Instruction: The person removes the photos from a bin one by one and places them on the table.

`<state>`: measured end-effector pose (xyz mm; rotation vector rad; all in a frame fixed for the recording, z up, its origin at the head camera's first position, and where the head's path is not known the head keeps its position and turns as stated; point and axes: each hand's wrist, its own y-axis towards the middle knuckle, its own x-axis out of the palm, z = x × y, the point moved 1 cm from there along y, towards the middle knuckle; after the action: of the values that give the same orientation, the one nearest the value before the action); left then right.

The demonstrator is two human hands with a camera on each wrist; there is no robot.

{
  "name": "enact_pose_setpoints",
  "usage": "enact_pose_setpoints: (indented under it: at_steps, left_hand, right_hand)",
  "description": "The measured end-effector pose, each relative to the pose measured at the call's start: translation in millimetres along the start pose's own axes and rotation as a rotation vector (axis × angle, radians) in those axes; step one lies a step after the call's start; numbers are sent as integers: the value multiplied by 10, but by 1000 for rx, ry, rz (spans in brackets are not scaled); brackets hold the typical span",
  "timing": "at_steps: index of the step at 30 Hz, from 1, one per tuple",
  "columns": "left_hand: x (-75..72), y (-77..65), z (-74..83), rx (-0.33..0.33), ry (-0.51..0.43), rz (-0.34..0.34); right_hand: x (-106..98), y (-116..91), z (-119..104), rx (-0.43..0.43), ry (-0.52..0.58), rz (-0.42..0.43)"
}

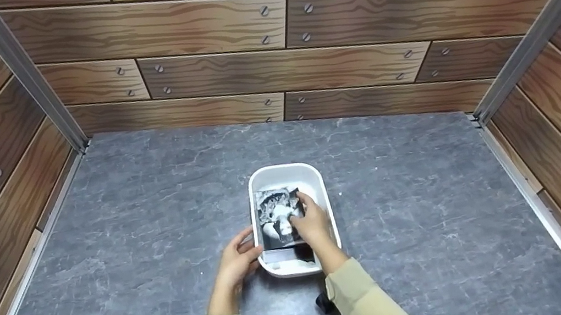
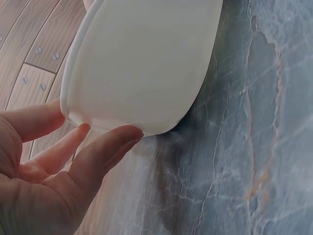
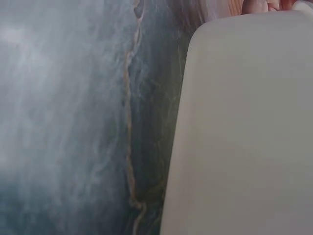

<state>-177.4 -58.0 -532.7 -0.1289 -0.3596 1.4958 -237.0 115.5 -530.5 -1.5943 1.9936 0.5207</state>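
White round-cornered tub point(image 1: 305, 175), left fingers point(image 1: 237, 258) gripping it, right fingers point(image 1: 314, 224) pinching a print point(image 1: 275, 216) (rectangular, monochrome).

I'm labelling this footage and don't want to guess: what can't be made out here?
Head: what lies beneath the black-and-white picture, covered by it; part of its right side, behind the right hand; whether that hand grips it, too small to tell.
Left wrist: the white tub's inside, behind its wall; the left hand's wrist, cut off by the frame.
Right wrist: the tub's inside, behind its wall.
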Motion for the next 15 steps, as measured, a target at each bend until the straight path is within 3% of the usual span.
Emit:
enact_pose_setpoints:
  at_steps: [4,10,15]
  left_hand:
    - [5,1,12,1,-11,-4]
    - [-2,16,-8,5,-21,-10]
    - [0,15,-23,8,-6,-2]
  right_hand:
    - [-6,43,-4,15,132,34]
    - [20,84,26,142,394,-16]
    - [-26,96,46,177,541,-16]
